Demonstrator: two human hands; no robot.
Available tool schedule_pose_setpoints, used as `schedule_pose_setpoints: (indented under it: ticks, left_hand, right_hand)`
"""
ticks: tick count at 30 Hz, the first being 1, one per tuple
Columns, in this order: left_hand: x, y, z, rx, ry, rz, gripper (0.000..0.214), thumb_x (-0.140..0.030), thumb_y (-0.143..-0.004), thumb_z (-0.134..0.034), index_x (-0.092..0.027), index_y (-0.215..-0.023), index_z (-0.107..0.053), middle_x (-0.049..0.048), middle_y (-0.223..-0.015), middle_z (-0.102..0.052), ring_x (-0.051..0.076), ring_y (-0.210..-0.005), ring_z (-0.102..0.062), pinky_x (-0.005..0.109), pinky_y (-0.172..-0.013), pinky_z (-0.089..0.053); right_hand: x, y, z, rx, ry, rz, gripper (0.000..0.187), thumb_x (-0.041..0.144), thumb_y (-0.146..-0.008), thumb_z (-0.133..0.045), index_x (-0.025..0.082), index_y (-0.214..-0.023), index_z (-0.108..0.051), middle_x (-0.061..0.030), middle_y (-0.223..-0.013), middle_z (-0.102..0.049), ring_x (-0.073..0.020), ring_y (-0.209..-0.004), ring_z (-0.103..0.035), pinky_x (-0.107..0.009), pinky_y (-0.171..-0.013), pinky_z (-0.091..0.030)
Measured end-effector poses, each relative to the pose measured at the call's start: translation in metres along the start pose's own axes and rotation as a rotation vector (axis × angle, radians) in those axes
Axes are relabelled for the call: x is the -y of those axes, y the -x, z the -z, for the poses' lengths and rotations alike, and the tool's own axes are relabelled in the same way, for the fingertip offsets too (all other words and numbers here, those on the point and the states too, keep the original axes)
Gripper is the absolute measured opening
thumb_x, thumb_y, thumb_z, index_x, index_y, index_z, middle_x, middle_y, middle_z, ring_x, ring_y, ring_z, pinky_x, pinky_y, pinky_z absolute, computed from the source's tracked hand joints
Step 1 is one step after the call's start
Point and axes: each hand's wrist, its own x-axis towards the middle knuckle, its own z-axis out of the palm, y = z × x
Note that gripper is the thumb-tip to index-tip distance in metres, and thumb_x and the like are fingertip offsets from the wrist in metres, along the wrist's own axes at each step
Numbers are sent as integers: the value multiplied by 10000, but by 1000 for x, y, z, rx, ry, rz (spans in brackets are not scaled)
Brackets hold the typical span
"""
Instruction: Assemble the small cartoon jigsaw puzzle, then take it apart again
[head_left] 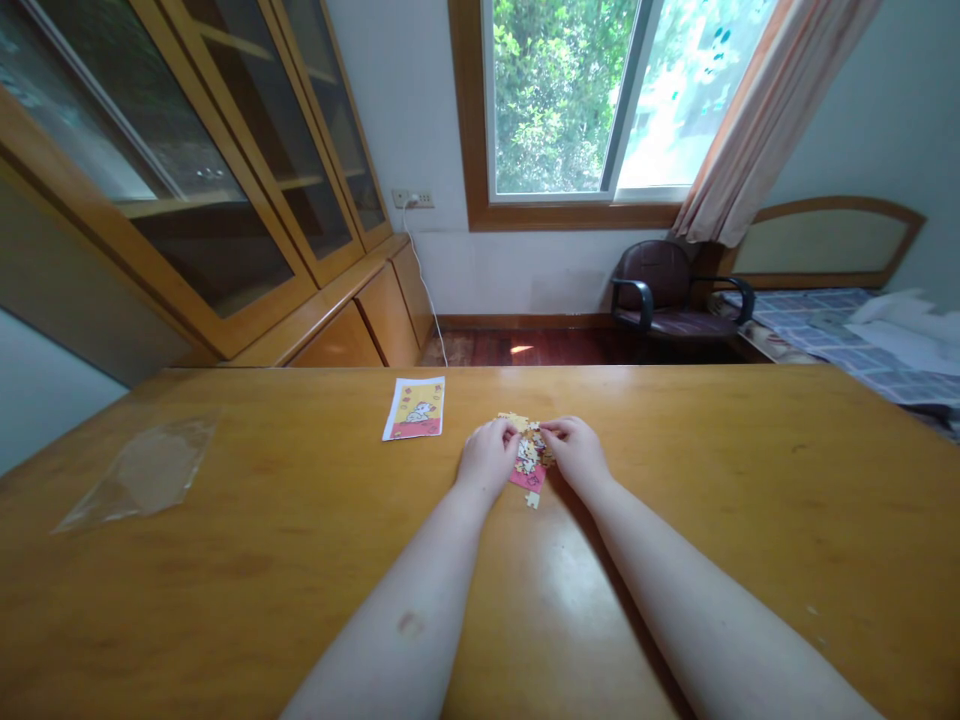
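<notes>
A small pile of jigsaw puzzle pieces, yellow, white and pink, lies on the wooden table between my hands. My left hand rests at the pile's left side, fingers curled and pinching at the top pieces. At the right side, my right hand also has its fingers curled onto the pieces. One loose piece lies just in front of the pile. A printed reference card with a white cartoon figure lies flat to the left, beyond my left hand.
A clear plastic bag lies on the table's left part. Behind the table stand a glass-door wooden cabinet, a dark armchair under the window, and a bed at the right.
</notes>
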Motion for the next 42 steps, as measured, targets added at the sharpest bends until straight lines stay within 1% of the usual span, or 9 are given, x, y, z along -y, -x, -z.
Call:
schedule_pose_setpoints:
  ticks: [4,7,9,11,14,22,32,38,42]
  left_hand:
    - [0,-1,3,-50,-124,68,157,-172,-847,-496,-215,-921,-628,43,-973,-675,204,-934,-594,305,-832,-437]
    - [-2,0,5,-56,-185,122,205,-181,-848,-488,-219,-988,-633,51,-1051,-665,220,-988,-583,324,-876,-429]
    - [-2,1,5,-51,-224,157,234,-206,-846,-496,-215,-1038,-628,63,-1093,-654,234,-1019,-574,338,-894,-425]
    - [-2,1,5,-34,-259,176,280,-231,-845,-500,-205,-1099,-614,80,-1133,-641,248,-1049,-563,352,-910,-418]
    - [-2,2,5,3,-288,167,340,-243,-848,-492,-198,-1171,-589,95,-1175,-630,257,-1083,-551,364,-926,-409]
    - [-2,0,3,47,-235,163,340,-237,-839,-505,-194,-1162,-602,93,-1177,-631,240,-1086,-555,326,-948,-394]
    - [6,-3,-2,28,-71,159,277,-164,-787,-553,-184,-1059,-600,94,-1096,-620,211,-1002,-589,304,-885,-442]
    - [0,2,-2,71,-225,51,322,-240,-805,-575,-235,-1126,-597,78,-1162,-620,277,-1103,-523,395,-947,-396]
    - [-3,4,1,127,-243,-4,268,-219,-815,-552,-255,-1074,-613,54,-1117,-635,250,-1052,-543,368,-915,-409]
  right_hand:
    - [0,2,1,3,153,101,150,240,-792,-582,179,-866,-696,-71,-893,-676,-196,-841,-596,-318,-802,-450]
    - [10,9,5,165,251,268,138,291,-805,-607,192,-865,-683,-49,-838,-667,-183,-815,-585,-300,-796,-424]
    - [19,15,8,295,356,357,236,395,-760,-673,202,-897,-676,-51,-866,-660,-197,-832,-575,-314,-800,-404]
    - [26,20,10,342,455,398,406,505,-689,-721,208,-961,-666,-71,-955,-643,-229,-895,-561,-345,-827,-386]
    - [29,23,10,354,527,399,498,557,-685,-709,213,-1039,-644,-85,-1015,-615,-248,-953,-544,-367,-851,-375]
    - [22,19,6,329,522,371,343,460,-820,-611,191,-1030,-643,-97,-1019,-624,-226,-960,-560,-342,-882,-377]
    - [18,20,2,279,413,386,404,411,-798,-625,179,-1129,-603,-105,-1102,-615,-234,-1017,-561,-342,-912,-399]
    - [19,21,1,285,421,396,456,384,-770,-641,173,-1170,-585,-121,-1151,-603,-256,-1068,-531,-376,-941,-373]
    - [19,19,0,307,405,374,487,377,-754,-655,168,-1186,-574,-117,-1123,-615,-256,-1064,-532,-380,-940,-373]
